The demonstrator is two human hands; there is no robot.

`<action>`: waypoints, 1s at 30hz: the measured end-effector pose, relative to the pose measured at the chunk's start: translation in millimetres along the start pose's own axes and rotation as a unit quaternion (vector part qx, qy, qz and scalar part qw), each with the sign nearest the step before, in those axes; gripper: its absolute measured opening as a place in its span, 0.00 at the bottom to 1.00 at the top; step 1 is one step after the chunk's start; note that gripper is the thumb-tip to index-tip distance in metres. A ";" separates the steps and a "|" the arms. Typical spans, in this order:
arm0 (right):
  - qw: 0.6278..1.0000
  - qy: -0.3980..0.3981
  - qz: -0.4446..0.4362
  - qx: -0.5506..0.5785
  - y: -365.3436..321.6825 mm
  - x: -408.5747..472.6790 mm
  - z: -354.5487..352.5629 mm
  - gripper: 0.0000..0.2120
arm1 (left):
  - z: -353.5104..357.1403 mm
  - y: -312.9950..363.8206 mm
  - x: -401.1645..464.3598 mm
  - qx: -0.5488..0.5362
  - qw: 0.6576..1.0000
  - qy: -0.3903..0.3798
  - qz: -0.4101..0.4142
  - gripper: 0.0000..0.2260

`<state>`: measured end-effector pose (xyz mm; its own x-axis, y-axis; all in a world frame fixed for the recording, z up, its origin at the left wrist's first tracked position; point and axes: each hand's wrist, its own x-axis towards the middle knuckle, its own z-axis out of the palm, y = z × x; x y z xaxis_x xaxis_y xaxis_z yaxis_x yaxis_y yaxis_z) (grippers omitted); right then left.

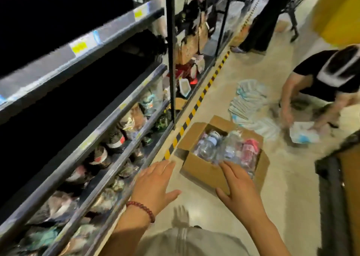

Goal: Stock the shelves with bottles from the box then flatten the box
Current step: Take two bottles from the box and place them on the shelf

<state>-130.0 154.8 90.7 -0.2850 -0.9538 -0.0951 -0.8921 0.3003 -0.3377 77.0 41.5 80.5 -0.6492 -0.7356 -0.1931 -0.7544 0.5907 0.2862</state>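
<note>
We see the shelves (81, 107) filling the whole side from 7 to 11 o'clock, their upper bays black and unreadable, their lower tiers packed with blurred bottles and bagged goods we cannot tell apart. Yellow price tags (79, 46) sit on the shelf edges, but no writing on them can be read. A black-and-yellow striped strip (196, 103) runs along the floor (292, 177) at the foot of the shelving, from centre toward 1 o'clock. At 3 o'clock another person (319, 80) crouches over a spread of pale flat packets (251, 100) lying on the floor just beyond the box. A dark post (172, 51) stands up at 12 o'clock with bags hanging behind it, and a dark object at 4 o'clock is cut off by the frame.

The cardboard box (206, 170) sits on the floor just right of centre, flaps open, beside the striped strip. The bottles (228, 148) lie crowded inside it, clear plastic with blue and red labels too smeared to read.

Our left hand (155, 183), with a red bead bracelet (141, 210) on the wrist, hovers flat with fingers straight and holds nothing, near the box's near corner. Our right hand (237, 187) is likewise spread and released, its fingertips over the box's near wall and reaching toward the bottles; we cannot tell whether they touch
</note>
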 end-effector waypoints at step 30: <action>0.949 0.003 0.309 0.061 178.0 181.5 -7.2 0.34 | 16.3 107.3 392.7 0.062 0.951 -0.192 0.234 0.41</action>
<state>-343.1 35.2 20.1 -0.7434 -0.5951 -0.3053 -0.5059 0.7988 -0.3254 -260.5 -178.6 20.1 -0.8863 -0.2211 -0.4069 -0.3641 0.8755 0.3175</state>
